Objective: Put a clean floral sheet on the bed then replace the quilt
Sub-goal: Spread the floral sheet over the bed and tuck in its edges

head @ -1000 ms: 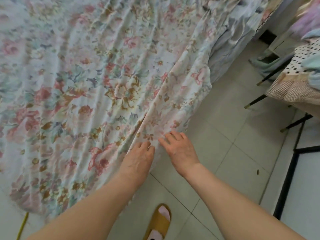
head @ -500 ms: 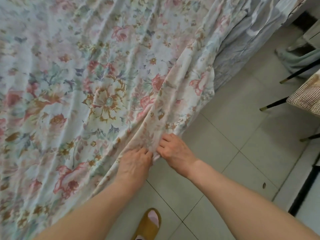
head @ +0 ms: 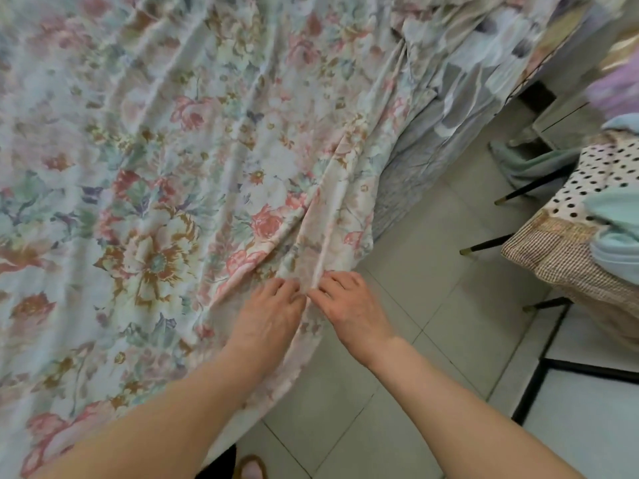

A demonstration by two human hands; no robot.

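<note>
The floral sheet, pale with pink and brown flowers, covers the bed and fills the left and middle of the view. Its edge hangs over the bed's near side toward the tiled floor. My left hand and my right hand sit side by side at that edge, fingers curled into a raised fold of the sheet. A blue-grey patterned cloth, possibly the quilt, hangs at the bed's far right corner.
Grey floor tiles lie to the right of the bed. A chair with black legs holds a dotted cloth and other folded fabrics at right. A black frame stands at lower right. My slippered foot shows at the bottom.
Both hands moved onto the sheet's edge and their fingers closed on a fold of it. The view shifted so more of the chair at right shows again.
</note>
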